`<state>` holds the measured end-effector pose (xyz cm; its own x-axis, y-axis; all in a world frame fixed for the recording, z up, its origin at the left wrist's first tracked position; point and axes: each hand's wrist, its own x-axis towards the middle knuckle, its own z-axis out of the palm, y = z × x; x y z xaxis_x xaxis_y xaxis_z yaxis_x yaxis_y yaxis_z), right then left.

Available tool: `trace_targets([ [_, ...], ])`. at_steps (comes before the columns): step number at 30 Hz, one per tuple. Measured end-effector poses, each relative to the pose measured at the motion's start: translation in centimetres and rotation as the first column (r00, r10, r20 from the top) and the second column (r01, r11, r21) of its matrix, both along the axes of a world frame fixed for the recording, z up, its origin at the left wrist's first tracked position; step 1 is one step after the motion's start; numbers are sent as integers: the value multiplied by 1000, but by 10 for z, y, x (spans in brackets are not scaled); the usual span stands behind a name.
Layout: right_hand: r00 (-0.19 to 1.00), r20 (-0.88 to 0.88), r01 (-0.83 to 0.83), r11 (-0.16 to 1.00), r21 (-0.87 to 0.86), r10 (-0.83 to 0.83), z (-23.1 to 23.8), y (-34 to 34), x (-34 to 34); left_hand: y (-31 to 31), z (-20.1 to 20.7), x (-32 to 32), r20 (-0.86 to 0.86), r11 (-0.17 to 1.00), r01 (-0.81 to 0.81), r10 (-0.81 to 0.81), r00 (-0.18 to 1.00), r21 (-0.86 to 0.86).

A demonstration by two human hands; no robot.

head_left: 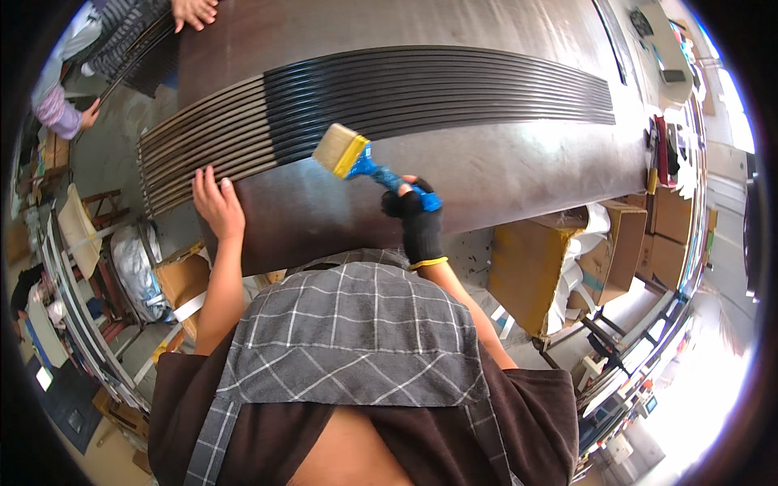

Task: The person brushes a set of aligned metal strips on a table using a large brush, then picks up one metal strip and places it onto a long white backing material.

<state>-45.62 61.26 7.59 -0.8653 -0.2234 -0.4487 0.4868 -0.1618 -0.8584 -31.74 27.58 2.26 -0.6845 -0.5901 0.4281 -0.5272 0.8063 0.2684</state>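
A row of long thin rods (454,89) lies side by side across a dark table (502,174). Most of their length is glossy black; the left part (211,134) is pale brown. My left hand (219,206), bare, rests with its fingers stretched on the near edge of that pale part. In a black glove with a yellow cuff, my right hand (420,223) grips the blue handle of a wide paintbrush (356,158). Its pale bristles point up and left, near the lower edge of the rods. Whether they touch anything is hard to tell.
At the far left, another person's hand (194,11) lies on the table corner and the other hand (89,115) is by a bundle of dark rods (138,53). Cardboard boxes (531,263) stand at the right below the table edge. A clear plastic bag (136,267) is at the left.
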Motion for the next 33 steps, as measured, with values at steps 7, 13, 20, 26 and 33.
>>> trace_targets([
  [7, 900, 25, 436, 900, -6, -436, 4, 160, -103, 27, -1, -6, -78, 995, -15, 23, 997, 98],
  [13, 816, -37, 577, 817, -10, -577, 2, 287, -199, 183, 30, -90, -24, 971, 209, -207, 978, 118],
  [20, 736, -122, 676, 733, 75, -666, -6, 434, -309, 296, 14, -156, 113, 983, 153, -164, 980, 101],
  [26, 539, -143, 839, 544, 0, -830, -1, 507, -381, 307, 13, -168, 199, 997, 75, -75, 977, 8],
  [33, 879, -162, 471, 868, 155, -448, -13, 478, -370, 312, 17, -173, 217, 998, 56, -53, 975, -8],
])
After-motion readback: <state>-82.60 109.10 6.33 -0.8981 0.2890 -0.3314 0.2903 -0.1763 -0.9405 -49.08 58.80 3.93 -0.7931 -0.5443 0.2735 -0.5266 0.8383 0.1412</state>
